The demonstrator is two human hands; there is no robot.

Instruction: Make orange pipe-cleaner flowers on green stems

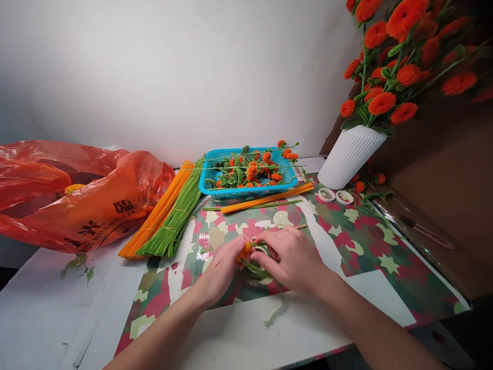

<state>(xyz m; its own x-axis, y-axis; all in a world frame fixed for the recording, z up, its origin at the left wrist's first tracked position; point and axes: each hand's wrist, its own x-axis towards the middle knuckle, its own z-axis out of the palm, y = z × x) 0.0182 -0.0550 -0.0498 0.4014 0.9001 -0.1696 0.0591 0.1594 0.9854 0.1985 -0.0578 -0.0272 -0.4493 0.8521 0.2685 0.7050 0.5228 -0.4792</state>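
My left hand (225, 264) is closed on a small orange chenille flower (245, 252), holding it near the middle of the table. Close against it, my right hand (288, 254) has its fingers bent around the flower's green stem (256, 244). A pale ring (259, 253), which looks like a tape roll, sits among the right fingers; how it is held is partly hidden. From below the hands a limp green strip (277, 311) trails onto a white sheet.
Beyond the hands stands a blue basket (246, 193) of orange flowers. Orange stems (162, 210) and green stems (173, 221) lie left, beside a red plastic bag (96, 205). At right are a white vase (348, 156), two white rings (326, 195) and a pink-handled tool (431, 234).
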